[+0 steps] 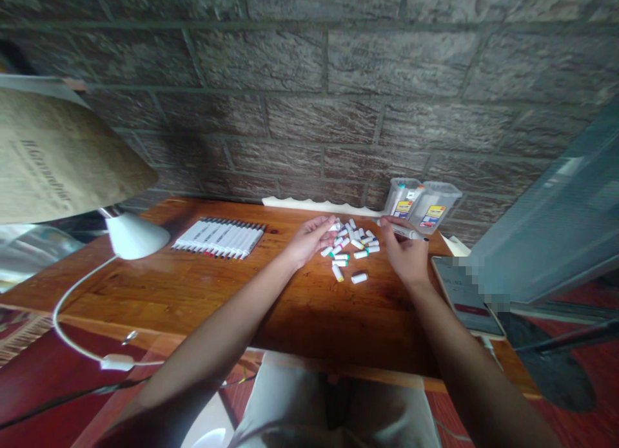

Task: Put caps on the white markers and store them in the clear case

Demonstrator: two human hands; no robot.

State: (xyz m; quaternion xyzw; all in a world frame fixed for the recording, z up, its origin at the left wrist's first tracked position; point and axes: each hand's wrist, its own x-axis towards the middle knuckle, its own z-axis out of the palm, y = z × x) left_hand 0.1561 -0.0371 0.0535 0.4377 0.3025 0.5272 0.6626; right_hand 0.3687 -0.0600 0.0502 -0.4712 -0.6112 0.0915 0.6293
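Observation:
My left hand is closed in a pinch on a small white marker cap, at the left side of a scattered pile. Between the fingers of my right hand lies a white marker, its dark end pointing right. Several loose marker caps, white with coloured ends, are spread on the wooden table between both hands. A row of white markers with dark ends lies side by side to the left, apart from my hands.
Two clear plastic containers stand against the brick wall behind my right hand. A tablet with a cable lies at the right edge. A lamp with a brown shade occupies the left. A white strip runs along the wall.

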